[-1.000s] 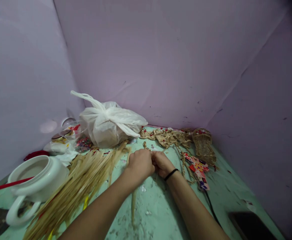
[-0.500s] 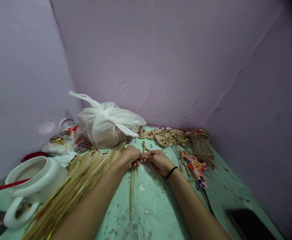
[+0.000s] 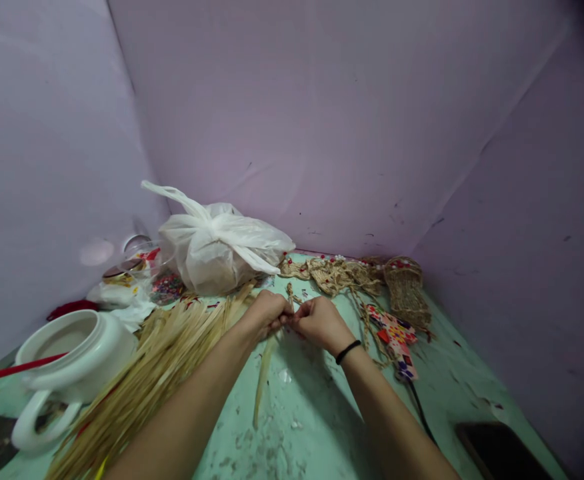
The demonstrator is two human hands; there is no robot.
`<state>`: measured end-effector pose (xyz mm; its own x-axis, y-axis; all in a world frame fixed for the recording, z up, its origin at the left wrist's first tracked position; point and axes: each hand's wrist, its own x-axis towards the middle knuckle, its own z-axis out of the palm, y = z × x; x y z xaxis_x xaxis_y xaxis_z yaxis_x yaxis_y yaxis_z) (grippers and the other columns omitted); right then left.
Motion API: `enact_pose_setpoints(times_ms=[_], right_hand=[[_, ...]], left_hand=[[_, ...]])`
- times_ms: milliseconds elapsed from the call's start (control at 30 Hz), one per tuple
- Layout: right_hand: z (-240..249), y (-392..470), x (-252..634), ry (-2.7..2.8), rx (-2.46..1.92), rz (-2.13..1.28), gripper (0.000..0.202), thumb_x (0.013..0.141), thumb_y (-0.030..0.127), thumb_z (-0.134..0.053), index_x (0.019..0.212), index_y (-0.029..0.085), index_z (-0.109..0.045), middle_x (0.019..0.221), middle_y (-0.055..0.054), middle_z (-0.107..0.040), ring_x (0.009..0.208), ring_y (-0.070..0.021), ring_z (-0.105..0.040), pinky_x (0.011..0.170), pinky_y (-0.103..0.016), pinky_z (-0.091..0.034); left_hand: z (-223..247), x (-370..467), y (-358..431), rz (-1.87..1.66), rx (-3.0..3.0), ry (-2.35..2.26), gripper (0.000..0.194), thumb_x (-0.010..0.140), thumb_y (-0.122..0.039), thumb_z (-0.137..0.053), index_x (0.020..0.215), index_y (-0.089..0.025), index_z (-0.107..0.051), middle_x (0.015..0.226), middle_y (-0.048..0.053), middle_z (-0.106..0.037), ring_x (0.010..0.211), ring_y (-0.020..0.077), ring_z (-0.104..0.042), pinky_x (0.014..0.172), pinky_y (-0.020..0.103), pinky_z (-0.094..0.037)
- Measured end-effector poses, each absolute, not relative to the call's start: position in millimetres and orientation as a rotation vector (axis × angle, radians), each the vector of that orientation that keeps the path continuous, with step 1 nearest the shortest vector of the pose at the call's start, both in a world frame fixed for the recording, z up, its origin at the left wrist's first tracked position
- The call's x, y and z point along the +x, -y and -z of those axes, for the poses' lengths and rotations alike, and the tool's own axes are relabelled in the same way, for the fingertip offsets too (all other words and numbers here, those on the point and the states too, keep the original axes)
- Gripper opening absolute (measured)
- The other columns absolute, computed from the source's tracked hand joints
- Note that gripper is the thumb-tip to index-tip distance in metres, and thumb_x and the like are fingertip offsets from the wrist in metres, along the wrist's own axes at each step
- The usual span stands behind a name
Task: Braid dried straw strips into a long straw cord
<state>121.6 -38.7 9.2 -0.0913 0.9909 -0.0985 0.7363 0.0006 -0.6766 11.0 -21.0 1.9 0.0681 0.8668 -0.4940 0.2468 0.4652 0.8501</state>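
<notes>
My left hand (image 3: 271,315) and my right hand (image 3: 320,324) meet over the middle of the table, fingers pinched close together. Between them runs a thin plaited length of dried plant fibre (image 3: 291,292), its knotted end showing just beyond the fingertips. A loose flat fibre strip (image 3: 261,387) hangs from under my left hand towards me. The exact crossing of the strands is hidden by my fingers. Left of my left forearm lies a large bundle of dried fibre strips (image 3: 157,373). A dark band (image 3: 347,351) circles my right wrist.
A tied white plastic bag (image 3: 222,250) stands at the back, near woven fibre pieces with beads (image 3: 342,275) and a woven cylinder (image 3: 407,293). A white pot (image 3: 79,350) is at left. A patterned, corded object (image 3: 395,337) and dark phone-like slab (image 3: 499,450) lie right.
My right hand has turned over so its back and knuckles show more, fingers still at the plait. The hanging strip has swung slightly left. The view has shifted a little.
</notes>
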Motion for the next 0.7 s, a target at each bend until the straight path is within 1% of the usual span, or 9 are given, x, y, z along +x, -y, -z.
enact_pose_setpoints(times_ms=[133, 233, 333, 400, 433, 500, 600, 633, 700], right_hand=[[-0.8, 33.7, 125.8, 1.862, -1.685, -1.000, 0.015, 0.054, 0.022, -0.060, 0.041, 0.015, -0.057, 0.037, -0.001, -0.052, 0.040, -0.0089, -0.043, 0.042, -0.020, -0.027], [4.8, 23.9, 133.8, 1.626, -1.650, -1.100, 0.020, 0.061, 0.028, -0.058, 0.047, 0.014, -0.058, 0.042, -0.001, -0.054, 0.041, -0.0089, -0.046, 0.042, -0.019, -0.030], [4.0, 20.5, 133.8, 1.306, -1.659, -1.172, 0.018, 0.067, 0.023, -0.051, 0.053, 0.014, -0.057, 0.048, -0.003, -0.056, 0.043, -0.0096, -0.048, 0.042, -0.020, -0.034], [1.5, 24.2, 127.4, 1.183, -1.620, -1.382, 0.015, 0.067, 0.019, -0.049, 0.054, 0.014, -0.054, 0.046, -0.002, -0.054, 0.040, -0.0095, -0.046, 0.041, -0.021, -0.035], [0.6, 27.0, 123.3, 1.159, -1.582, -1.491, 0.014, 0.066, 0.016, -0.048, 0.053, 0.015, -0.053, 0.044, -0.001, -0.052, 0.038, -0.0090, -0.044, 0.039, -0.020, -0.034], [0.9, 32.0, 116.2, 1.183, -1.521, -1.592, 0.015, 0.063, 0.012, -0.048, 0.049, 0.015, -0.048, 0.038, 0.002, -0.046, 0.032, -0.0065, -0.035, 0.035, -0.019, -0.026], [6.9, 34.0, 112.6, 1.237, -1.527, -1.537, 0.018, 0.061, 0.011, -0.047, 0.044, 0.015, -0.044, 0.031, 0.006, -0.032, 0.029, -0.0036, -0.022, 0.032, -0.019, -0.013], [9.6, 33.2, 113.2, 1.239, -1.532, -1.522, 0.018, 0.061, 0.012, -0.048, 0.044, 0.015, -0.044, 0.031, 0.006, -0.030, 0.028, -0.0034, -0.020, 0.032, -0.020, -0.011], [14.5, 31.1, 115.2, 1.214, -1.535, -1.514, 0.015, 0.059, 0.014, -0.050, 0.045, 0.015, -0.045, 0.031, 0.007, -0.031, 0.029, -0.0033, -0.020, 0.032, -0.020, -0.010]], left_hand=[[-7.4, 4.0, 21.0, -0.610, 1.065, -1.403, 0.017, 0.053, -0.008, -0.049, 0.041, -0.015, -0.038, 0.031, -0.005, -0.035, 0.026, 0.0027, -0.026, 0.031, 0.017, -0.012], [-11.4, -0.6, 20.1, -0.594, 1.064, -1.355, 0.019, 0.054, -0.009, -0.050, 0.041, -0.015, -0.036, 0.031, -0.006, -0.033, 0.026, 0.0018, -0.023, 0.031, 0.017, -0.010], [-11.8, -3.2, 19.1, -0.561, 1.059, -1.332, 0.019, 0.054, -0.010, -0.052, 0.042, -0.014, -0.038, 0.032, -0.007, -0.032, 0.026, 0.0008, -0.022, 0.031, 0.016, -0.009], [-9.7, -3.8, 18.3, -0.541, 1.061, -1.331, 0.017, 0.055, -0.010, -0.052, 0.043, -0.013, -0.039, 0.032, -0.007, -0.032, 0.027, 0.0006, -0.022, 0.031, 0.016, -0.009], [-8.3, -3.9, 18.0, -0.532, 1.062, -1.332, 0.017, 0.055, -0.011, -0.052, 0.044, -0.013, -0.039, 0.033, -0.007, -0.033, 0.027, 0.0007, -0.022, 0.031, 0.016, -0.009], [-5.9, -4.0, 17.6, -0.523, 1.073, -1.337, 0.017, 0.055, -0.011, -0.051, 0.043, -0.013, -0.040, 0.033, -0.007, -0.033, 0.028, 0.0012, -0.023, 0.031, 0.017, -0.009], [-5.6, -5.0, 17.4, -0.457, 1.152, -1.367, 0.012, 0.055, -0.012, -0.050, 0.044, -0.013, -0.045, 0.034, -0.005, -0.036, 0.028, 0.0028, -0.025, 0.031, 0.018, -0.011], [-6.7, -5.7, 17.4, -0.420, 1.207, -1.397, 0.011, 0.055, -0.013, -0.050, 0.044, -0.012, -0.047, 0.034, -0.004, -0.037, 0.028, 0.0036, -0.026, 0.031, 0.018, -0.013], [-10.8, -7.0, 17.4, -0.345, 1.368, -1.512, 0.009, 0.053, -0.014, -0.052, 0.045, -0.012, -0.052, 0.033, -0.004, -0.037, 0.029, 0.0051, -0.028, 0.033, 0.019, -0.017]])
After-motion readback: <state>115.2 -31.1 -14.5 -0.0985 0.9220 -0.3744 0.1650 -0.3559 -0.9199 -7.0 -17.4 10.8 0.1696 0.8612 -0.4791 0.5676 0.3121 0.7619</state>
